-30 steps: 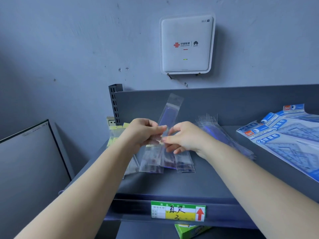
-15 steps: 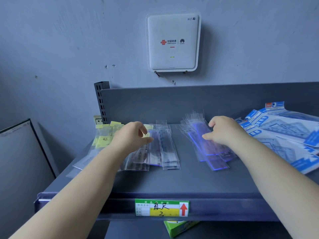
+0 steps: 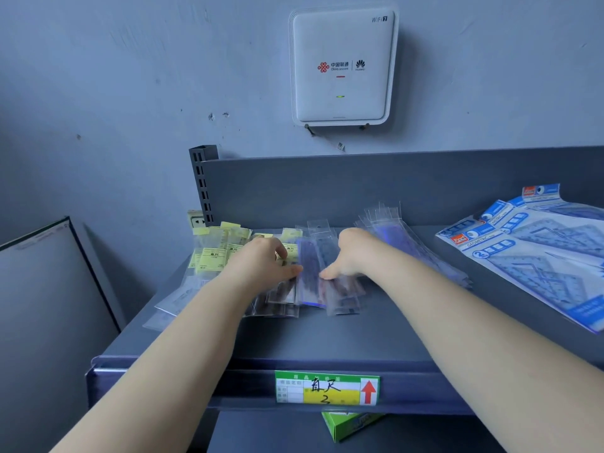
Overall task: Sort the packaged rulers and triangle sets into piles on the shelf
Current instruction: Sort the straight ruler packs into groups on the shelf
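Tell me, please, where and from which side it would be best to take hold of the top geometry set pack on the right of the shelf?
Probably by its near long edge, coming from the front right. The geometry set pack lies flat and wide atop its pile, so a pinch at the free edge, thumb on top and fingers slid beneath, should lift it. Both hands are busy at the middle ruler pile.

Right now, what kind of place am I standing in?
Likely a stationery shop: a metal display shelf with a price label, packaged rulers and triangle sets.
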`<move>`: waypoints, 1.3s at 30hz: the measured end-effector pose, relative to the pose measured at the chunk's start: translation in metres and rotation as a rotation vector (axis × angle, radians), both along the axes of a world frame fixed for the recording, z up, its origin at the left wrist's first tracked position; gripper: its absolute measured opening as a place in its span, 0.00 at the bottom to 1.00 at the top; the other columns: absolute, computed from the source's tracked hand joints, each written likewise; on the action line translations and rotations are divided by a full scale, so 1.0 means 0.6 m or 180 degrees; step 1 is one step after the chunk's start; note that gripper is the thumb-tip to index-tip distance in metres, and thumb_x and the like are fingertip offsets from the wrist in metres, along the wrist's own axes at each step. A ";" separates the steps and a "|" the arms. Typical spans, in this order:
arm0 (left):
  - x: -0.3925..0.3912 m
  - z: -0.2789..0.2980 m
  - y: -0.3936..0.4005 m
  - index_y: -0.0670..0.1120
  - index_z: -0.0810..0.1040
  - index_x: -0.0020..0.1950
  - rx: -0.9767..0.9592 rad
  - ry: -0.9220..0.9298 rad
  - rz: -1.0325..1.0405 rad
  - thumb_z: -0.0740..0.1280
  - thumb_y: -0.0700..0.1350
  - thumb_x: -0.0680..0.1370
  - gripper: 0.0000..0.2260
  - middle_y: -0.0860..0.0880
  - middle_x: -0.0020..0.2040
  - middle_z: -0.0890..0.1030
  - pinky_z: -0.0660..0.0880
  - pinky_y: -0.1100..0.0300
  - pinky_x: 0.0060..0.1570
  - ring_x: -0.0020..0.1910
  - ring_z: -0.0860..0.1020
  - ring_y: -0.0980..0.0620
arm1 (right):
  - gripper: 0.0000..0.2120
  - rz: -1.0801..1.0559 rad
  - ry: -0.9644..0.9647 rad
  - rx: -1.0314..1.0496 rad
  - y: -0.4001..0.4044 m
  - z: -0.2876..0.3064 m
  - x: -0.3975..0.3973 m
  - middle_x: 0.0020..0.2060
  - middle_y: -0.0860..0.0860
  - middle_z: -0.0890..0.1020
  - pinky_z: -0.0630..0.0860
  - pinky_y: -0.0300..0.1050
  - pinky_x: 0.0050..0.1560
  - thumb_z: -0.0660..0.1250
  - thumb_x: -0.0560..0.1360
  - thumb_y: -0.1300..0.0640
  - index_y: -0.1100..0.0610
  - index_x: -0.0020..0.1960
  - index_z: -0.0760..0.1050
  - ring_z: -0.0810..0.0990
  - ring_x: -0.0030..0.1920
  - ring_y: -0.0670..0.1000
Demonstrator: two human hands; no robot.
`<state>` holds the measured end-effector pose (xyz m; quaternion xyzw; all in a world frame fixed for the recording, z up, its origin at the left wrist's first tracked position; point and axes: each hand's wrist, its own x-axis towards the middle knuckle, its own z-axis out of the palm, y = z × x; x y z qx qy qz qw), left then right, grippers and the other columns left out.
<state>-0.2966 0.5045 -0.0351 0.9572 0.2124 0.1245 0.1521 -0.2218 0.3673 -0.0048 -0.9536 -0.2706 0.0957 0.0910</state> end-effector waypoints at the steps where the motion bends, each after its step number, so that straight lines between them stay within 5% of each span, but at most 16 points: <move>1: -0.001 0.000 0.000 0.47 0.75 0.59 -0.0006 -0.0008 0.0000 0.68 0.56 0.74 0.18 0.48 0.58 0.75 0.72 0.58 0.52 0.54 0.75 0.48 | 0.22 -0.0065 0.0003 0.0032 -0.003 -0.002 0.006 0.37 0.51 0.70 0.64 0.41 0.29 0.71 0.71 0.46 0.58 0.35 0.63 0.71 0.44 0.56; 7: 0.001 0.002 -0.004 0.48 0.76 0.58 0.0013 0.0016 -0.0004 0.68 0.56 0.74 0.18 0.48 0.58 0.76 0.73 0.56 0.53 0.54 0.75 0.47 | 0.20 -0.0301 -0.0172 -0.0183 -0.021 0.006 0.013 0.32 0.50 0.67 0.62 0.39 0.27 0.71 0.71 0.51 0.57 0.34 0.61 0.69 0.31 0.51; 12: 0.000 0.002 -0.005 0.48 0.76 0.58 -0.0012 0.0018 -0.0024 0.68 0.56 0.74 0.17 0.48 0.56 0.76 0.73 0.57 0.52 0.52 0.75 0.48 | 0.20 -0.0338 -0.0075 -0.0354 -0.020 0.012 0.016 0.32 0.51 0.68 0.64 0.40 0.28 0.70 0.72 0.51 0.57 0.34 0.61 0.72 0.38 0.54; 15: 0.000 0.001 -0.005 0.48 0.76 0.57 -0.0039 0.0014 -0.0024 0.68 0.56 0.74 0.17 0.49 0.55 0.76 0.72 0.57 0.52 0.48 0.73 0.50 | 0.18 -0.0328 -0.0063 -0.0377 -0.014 0.012 0.014 0.28 0.50 0.70 0.65 0.40 0.28 0.69 0.73 0.54 0.58 0.33 0.63 0.70 0.29 0.50; 18: -0.001 0.000 -0.004 0.49 0.76 0.56 -0.0055 -0.0006 -0.0037 0.68 0.56 0.74 0.16 0.50 0.55 0.76 0.72 0.57 0.52 0.50 0.74 0.50 | 0.11 -0.0467 0.0163 0.0319 -0.018 -0.002 0.034 0.15 0.49 0.72 0.70 0.39 0.29 0.70 0.70 0.60 0.58 0.33 0.70 0.71 0.25 0.51; 20: -0.002 -0.001 -0.002 0.48 0.76 0.56 -0.0065 -0.0030 -0.0035 0.69 0.56 0.73 0.16 0.50 0.56 0.76 0.72 0.57 0.53 0.53 0.75 0.49 | 0.02 -0.0553 0.0287 0.1146 -0.030 -0.007 0.053 0.25 0.54 0.79 0.78 0.44 0.41 0.70 0.69 0.64 0.61 0.39 0.77 0.76 0.32 0.54; 22: -0.001 0.000 -0.001 0.48 0.76 0.57 -0.0109 -0.0103 -0.0053 0.69 0.55 0.74 0.16 0.49 0.57 0.76 0.72 0.57 0.54 0.55 0.75 0.48 | 0.05 -0.0707 0.0626 0.2122 -0.053 0.001 0.064 0.35 0.58 0.80 0.78 0.49 0.47 0.70 0.69 0.68 0.66 0.45 0.79 0.79 0.36 0.55; 25: 0.003 0.001 -0.003 0.48 0.76 0.57 -0.0153 -0.0139 -0.0104 0.68 0.54 0.74 0.15 0.49 0.56 0.76 0.72 0.56 0.55 0.54 0.74 0.48 | 0.06 -0.0760 0.1017 0.2876 -0.095 0.017 0.079 0.33 0.56 0.78 0.77 0.37 0.29 0.69 0.71 0.69 0.61 0.41 0.74 0.79 0.28 0.49; 27: 0.005 0.000 -0.004 0.49 0.77 0.57 -0.0118 -0.0100 -0.0111 0.69 0.54 0.74 0.15 0.49 0.56 0.76 0.72 0.55 0.56 0.55 0.74 0.48 | 0.05 -0.0765 0.0941 0.2783 -0.120 0.020 0.086 0.33 0.56 0.77 0.69 0.33 0.23 0.68 0.72 0.68 0.61 0.40 0.74 0.77 0.28 0.49; 29: 0.008 -0.001 -0.005 0.49 0.77 0.56 -0.0096 -0.0081 -0.0107 0.69 0.54 0.73 0.15 0.49 0.56 0.76 0.72 0.54 0.56 0.55 0.74 0.47 | 0.02 -0.0822 0.0588 0.2437 -0.133 0.019 0.093 0.37 0.59 0.78 0.72 0.36 0.31 0.68 0.72 0.67 0.66 0.45 0.77 0.76 0.33 0.53; 31: 0.009 0.001 -0.007 0.49 0.77 0.56 -0.0095 -0.0065 -0.0101 0.69 0.55 0.73 0.15 0.49 0.56 0.76 0.73 0.54 0.56 0.55 0.74 0.47 | 0.09 -0.0881 0.0063 0.1614 -0.141 0.014 0.098 0.38 0.60 0.78 0.73 0.43 0.41 0.69 0.71 0.63 0.69 0.48 0.79 0.77 0.40 0.56; 33: 0.010 0.001 -0.008 0.49 0.77 0.56 -0.0071 -0.0053 -0.0093 0.69 0.55 0.73 0.15 0.49 0.56 0.76 0.73 0.55 0.55 0.54 0.74 0.47 | 0.10 -0.0904 -0.0281 0.0635 -0.140 0.013 0.085 0.31 0.57 0.72 0.67 0.43 0.33 0.69 0.71 0.57 0.61 0.35 0.73 0.72 0.39 0.57; 35: 0.009 0.000 -0.007 0.49 0.77 0.56 -0.0053 -0.0053 -0.0099 0.69 0.54 0.73 0.15 0.48 0.56 0.76 0.72 0.56 0.54 0.54 0.74 0.47 | 0.16 -0.0926 -0.0344 0.0334 -0.135 0.012 0.082 0.29 0.54 0.66 0.60 0.43 0.29 0.67 0.71 0.54 0.57 0.31 0.63 0.67 0.39 0.56; 37: 0.008 0.000 -0.006 0.49 0.77 0.56 -0.0051 -0.0063 -0.0106 0.69 0.54 0.74 0.15 0.48 0.56 0.76 0.73 0.56 0.54 0.54 0.75 0.47 | 0.09 -0.0718 -0.0551 0.0513 -0.125 0.014 0.074 0.39 0.55 0.75 0.69 0.44 0.39 0.67 0.72 0.53 0.59 0.40 0.73 0.72 0.46 0.57; 39: 0.008 -0.001 -0.005 0.50 0.78 0.57 -0.0048 -0.0050 -0.0117 0.68 0.54 0.74 0.14 0.48 0.56 0.77 0.73 0.55 0.55 0.55 0.75 0.47 | 0.15 -0.0411 -0.0584 0.0902 -0.108 0.015 0.061 0.55 0.53 0.79 0.73 0.45 0.55 0.68 0.73 0.52 0.58 0.57 0.76 0.76 0.57 0.55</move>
